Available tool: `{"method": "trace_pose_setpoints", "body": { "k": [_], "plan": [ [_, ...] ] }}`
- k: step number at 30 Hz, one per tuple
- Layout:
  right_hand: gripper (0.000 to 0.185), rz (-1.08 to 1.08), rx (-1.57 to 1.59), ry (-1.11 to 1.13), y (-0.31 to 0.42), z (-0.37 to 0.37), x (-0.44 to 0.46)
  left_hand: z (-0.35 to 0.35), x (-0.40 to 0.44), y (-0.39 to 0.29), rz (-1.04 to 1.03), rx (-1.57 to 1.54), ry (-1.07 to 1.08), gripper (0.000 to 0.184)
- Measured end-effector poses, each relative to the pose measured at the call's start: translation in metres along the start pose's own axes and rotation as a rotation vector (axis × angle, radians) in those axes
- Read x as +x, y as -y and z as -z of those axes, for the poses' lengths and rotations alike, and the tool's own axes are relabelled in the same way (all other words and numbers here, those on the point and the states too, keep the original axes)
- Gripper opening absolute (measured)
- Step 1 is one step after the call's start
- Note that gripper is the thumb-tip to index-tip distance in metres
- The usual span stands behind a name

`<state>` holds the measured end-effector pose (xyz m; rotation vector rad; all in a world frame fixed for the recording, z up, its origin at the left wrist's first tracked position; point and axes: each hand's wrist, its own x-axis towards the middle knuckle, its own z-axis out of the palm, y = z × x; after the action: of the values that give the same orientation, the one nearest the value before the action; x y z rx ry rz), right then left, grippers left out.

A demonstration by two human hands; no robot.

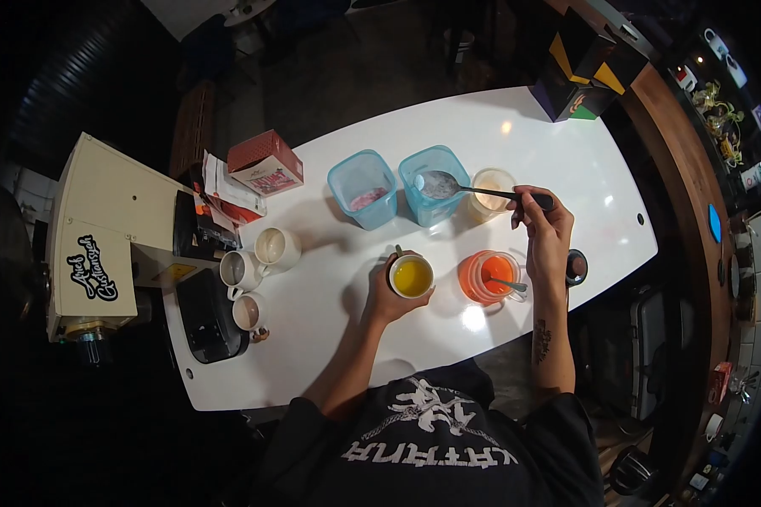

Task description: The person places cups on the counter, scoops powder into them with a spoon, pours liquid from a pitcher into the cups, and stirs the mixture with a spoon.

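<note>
My left hand point(384, 297) is wrapped round a white cup point(412, 276) with yellow liquid in it, low over the table. Between the fingers of my right hand point(543, 221) is the dark handle of a spoon point(482, 193). Its bowl, with something whitish in it, is over a blue plastic container point(432, 211). A second blue container point(363, 203) with pinkish contents stands to its left. Under the spoon's handle is a small tub point(491, 209) with pale contents. Nearer my right forearm, a clear pitcher point(485, 279) holds orange-red liquid and another spoon point(509, 285).
Several white mugs point(276, 248) stand at the left, beside a cream-coloured machine point(93, 237). A red box point(266, 165) and packets point(224, 198) are behind them. A dark round object point(576, 267) is beyond my right forearm. Dark boxes point(577, 76) stand at the table's point(600, 186) far right corner.
</note>
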<state>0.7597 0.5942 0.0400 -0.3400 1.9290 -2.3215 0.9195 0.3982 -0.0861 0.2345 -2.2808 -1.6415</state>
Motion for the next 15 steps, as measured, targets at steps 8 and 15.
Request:
{"method": "trace_pose_setpoints", "body": {
  "k": [8, 15],
  "plan": [
    [0.021, -0.009, 0.039, -0.021, 0.0004, -0.0015, -0.001, 0.0004, 0.0008, 0.0029, -0.085, 0.07, -0.011, 0.056],
    [0.02, 0.018, 0.035, -0.017, 0.0092, 0.0019, -0.009, 0.0012, 0.002, 0.0015, -0.126, 0.07, -0.018, 0.055]
  ]
}}
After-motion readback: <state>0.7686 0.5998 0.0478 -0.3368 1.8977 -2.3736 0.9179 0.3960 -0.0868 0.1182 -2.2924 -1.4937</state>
